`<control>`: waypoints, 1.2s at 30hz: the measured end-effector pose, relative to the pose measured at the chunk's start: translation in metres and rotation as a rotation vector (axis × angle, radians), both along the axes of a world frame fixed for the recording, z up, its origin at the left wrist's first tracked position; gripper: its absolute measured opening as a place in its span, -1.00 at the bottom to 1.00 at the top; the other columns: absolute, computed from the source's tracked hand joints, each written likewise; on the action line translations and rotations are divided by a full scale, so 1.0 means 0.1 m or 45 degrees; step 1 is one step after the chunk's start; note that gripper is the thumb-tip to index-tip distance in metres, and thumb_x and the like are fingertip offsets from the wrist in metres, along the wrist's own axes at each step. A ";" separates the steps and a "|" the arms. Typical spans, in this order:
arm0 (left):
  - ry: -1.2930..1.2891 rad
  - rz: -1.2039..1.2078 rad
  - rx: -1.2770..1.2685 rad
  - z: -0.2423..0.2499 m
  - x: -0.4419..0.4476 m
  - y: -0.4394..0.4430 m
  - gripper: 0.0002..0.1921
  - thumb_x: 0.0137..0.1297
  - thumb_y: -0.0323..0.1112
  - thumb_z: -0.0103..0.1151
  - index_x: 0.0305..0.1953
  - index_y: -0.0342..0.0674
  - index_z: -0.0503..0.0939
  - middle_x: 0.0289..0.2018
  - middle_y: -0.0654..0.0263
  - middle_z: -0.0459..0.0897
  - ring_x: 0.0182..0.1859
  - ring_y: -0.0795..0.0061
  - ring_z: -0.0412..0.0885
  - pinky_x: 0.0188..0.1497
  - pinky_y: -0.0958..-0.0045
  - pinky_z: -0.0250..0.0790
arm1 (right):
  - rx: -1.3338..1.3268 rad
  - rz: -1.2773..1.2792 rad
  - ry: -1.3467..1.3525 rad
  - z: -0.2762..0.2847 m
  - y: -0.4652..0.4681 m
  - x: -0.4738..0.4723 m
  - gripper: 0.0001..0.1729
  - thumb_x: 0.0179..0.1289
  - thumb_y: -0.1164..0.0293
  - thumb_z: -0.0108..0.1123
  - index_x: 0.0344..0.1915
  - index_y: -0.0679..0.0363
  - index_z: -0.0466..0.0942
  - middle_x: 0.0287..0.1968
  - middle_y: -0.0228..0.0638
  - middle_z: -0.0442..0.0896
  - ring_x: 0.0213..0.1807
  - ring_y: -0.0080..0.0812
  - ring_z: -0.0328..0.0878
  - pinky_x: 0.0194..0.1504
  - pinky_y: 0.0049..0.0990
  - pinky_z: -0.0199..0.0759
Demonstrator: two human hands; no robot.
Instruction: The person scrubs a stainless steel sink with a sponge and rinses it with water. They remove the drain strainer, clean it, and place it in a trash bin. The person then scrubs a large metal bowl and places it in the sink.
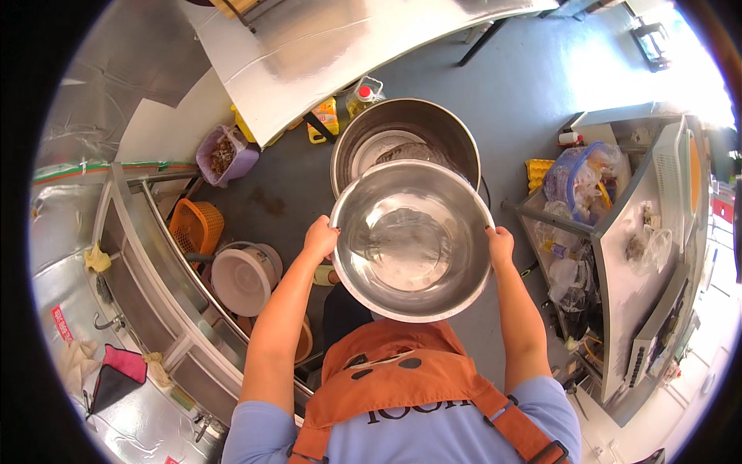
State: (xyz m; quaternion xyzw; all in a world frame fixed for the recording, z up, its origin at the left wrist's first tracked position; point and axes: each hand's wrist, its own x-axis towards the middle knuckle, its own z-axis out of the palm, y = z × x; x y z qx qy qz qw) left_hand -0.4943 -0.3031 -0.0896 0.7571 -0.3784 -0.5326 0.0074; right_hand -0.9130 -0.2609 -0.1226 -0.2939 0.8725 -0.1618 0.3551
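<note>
A wide stainless steel basin (406,298) is held out in front of me by its rim. My left hand (322,238) grips the left edge, its thumb on top. On the opposite edge, my right hand (499,246) has the same hold. The basin's bottom shines; whether a little water lies in it, I cannot tell. Just beyond is a larger, deep metal pot (452,127), its near side hidden behind the basin. Something brownish shows inside that pot, too partly covered to name.
Sinks with a faucet (110,320) run along my left. Below stand a white bucket (240,281), an orange plastic basket (197,226) and a purple waste bin (229,155). Oil jugs (365,95) sit under the steel table (324,46). At right is a shelf unit (614,296) holding a blue basket (565,177).
</note>
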 end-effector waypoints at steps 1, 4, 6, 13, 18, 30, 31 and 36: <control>-0.005 0.000 -0.006 0.00 0.00 -0.04 -0.78 0.21 -0.34 0.06 -0.23 -0.38 0.42 -0.41 0.06 0.59 -0.54 0.22 0.60 -0.65 0.33 0.42 | 0.029 -0.026 -0.037 -0.03 -0.03 0.00 -0.70 0.03 0.28 0.21 -0.48 0.34 0.54 -0.59 -0.24 0.52 -0.49 -0.40 0.44 -0.35 -0.39 0.29; -0.015 0.030 -0.003 0.02 0.02 -0.14 -0.79 0.21 -0.33 0.07 -0.27 -0.37 0.42 -0.47 0.12 0.56 -0.65 0.32 0.49 -0.72 0.36 0.29 | 0.068 -0.064 -0.087 -0.08 -0.14 0.04 -0.71 0.02 0.28 0.23 -0.46 0.34 0.55 -0.56 -0.23 0.54 -0.46 -0.39 0.46 -0.32 -0.38 0.30; 0.007 0.069 -0.011 0.06 0.05 -0.21 -0.82 0.20 -0.34 0.07 -0.32 -0.35 0.42 -0.55 0.20 0.50 -0.72 0.43 0.39 -0.78 0.40 0.17 | 0.083 -0.048 -0.087 -0.09 -0.24 0.07 -0.71 0.02 0.29 0.23 -0.46 0.34 0.56 -0.53 -0.22 0.55 -0.43 -0.37 0.47 -0.30 -0.37 0.30; 0.141 0.231 -0.002 0.23 0.16 -0.43 -0.85 0.17 -0.38 0.07 -0.40 -0.35 0.40 -0.65 0.23 0.44 -0.77 0.48 0.34 -0.82 0.42 0.07 | 0.147 0.033 -0.140 -0.14 -0.64 0.10 -0.71 0.05 0.31 0.23 -0.38 0.37 0.56 -0.42 -0.20 0.59 -0.34 -0.34 0.50 -0.24 -0.36 0.32; 0.284 0.348 -0.091 0.32 0.16 -0.68 -0.83 0.15 -0.38 0.05 -0.50 -0.30 0.36 -0.74 0.24 0.37 -0.82 0.44 0.29 -0.84 0.41 0.05 | 0.273 0.048 -0.237 -0.34 -0.85 -0.01 -0.70 0.09 0.36 0.19 -0.26 0.39 0.56 -0.30 -0.16 0.61 -0.28 -0.30 0.53 -0.18 -0.34 0.35; 0.887 0.531 -0.030 1.25 -0.76 -1.91 -0.86 0.19 -0.34 0.11 -0.36 -0.28 0.45 -0.55 0.24 0.49 -0.51 0.36 0.55 -0.44 0.31 0.54 | 0.513 0.042 -0.885 -0.78 -0.16 0.16 -0.58 0.27 0.26 0.05 -0.15 0.46 0.53 -0.25 -0.16 0.61 -0.26 -0.31 0.52 -0.21 -0.33 0.37; 0.898 0.508 -0.031 1.35 -0.91 -1.99 -0.83 0.20 -0.34 0.10 -0.31 -0.33 0.47 -0.50 0.17 0.53 -0.46 0.30 0.58 -0.37 0.28 0.57 | 0.498 0.022 -0.962 -0.84 -0.06 0.23 -0.59 0.27 0.26 0.05 -0.16 0.46 0.53 -0.26 -0.16 0.61 -0.27 -0.32 0.51 -0.22 -0.34 0.37; 1.048 0.426 0.111 1.79 -1.63 -2.20 -0.73 0.23 -0.40 -0.01 -0.13 -0.50 0.40 -0.26 -0.16 0.55 -0.24 0.03 0.61 -0.22 0.15 0.55 | 0.467 -0.076 -1.117 -0.92 0.38 0.36 -0.61 0.27 0.26 0.05 -0.20 0.44 0.53 -0.29 -0.20 0.60 -0.30 -0.35 0.50 -0.25 -0.36 0.36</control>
